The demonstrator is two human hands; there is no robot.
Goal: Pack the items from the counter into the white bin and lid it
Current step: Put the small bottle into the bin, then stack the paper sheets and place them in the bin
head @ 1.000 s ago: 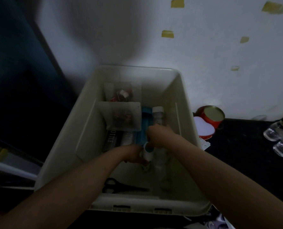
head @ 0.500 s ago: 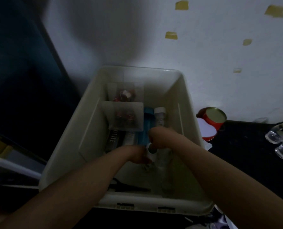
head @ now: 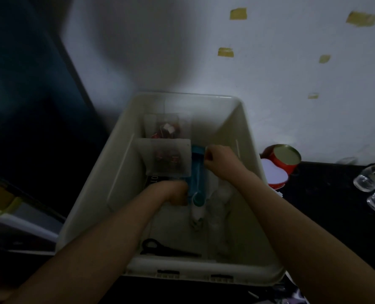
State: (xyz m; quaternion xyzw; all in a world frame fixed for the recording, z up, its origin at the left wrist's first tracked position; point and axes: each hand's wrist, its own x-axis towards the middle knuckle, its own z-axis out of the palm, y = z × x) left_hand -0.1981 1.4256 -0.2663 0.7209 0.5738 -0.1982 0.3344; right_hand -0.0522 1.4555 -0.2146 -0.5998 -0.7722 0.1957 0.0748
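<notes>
White bin (head: pixel 120 172) holding blue tube (head: pixel 197 172), scissors (head: pixel 160 249), clear boxes (head: pixel 169 159), right hand (head: pixel 219 160) apparently gripping a bottle, left hand (head: pixel 175 191) unclear

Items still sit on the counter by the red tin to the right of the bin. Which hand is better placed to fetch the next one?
Right, probably. The right hand is on the side of the white bin nearest the red tin; the left hand sits deeper, left of the blue bottle.

The white bin (head: pixel 251 163) stands open, without a lid, against the wall. Inside lie a blue tube (head: pixel 196 172) lengthwise at the middle, a clear box (head: pixel 168 159) of red-and-white bits to its left, and black scissors (head: pixel 160 249) flat by the near wall
</notes>
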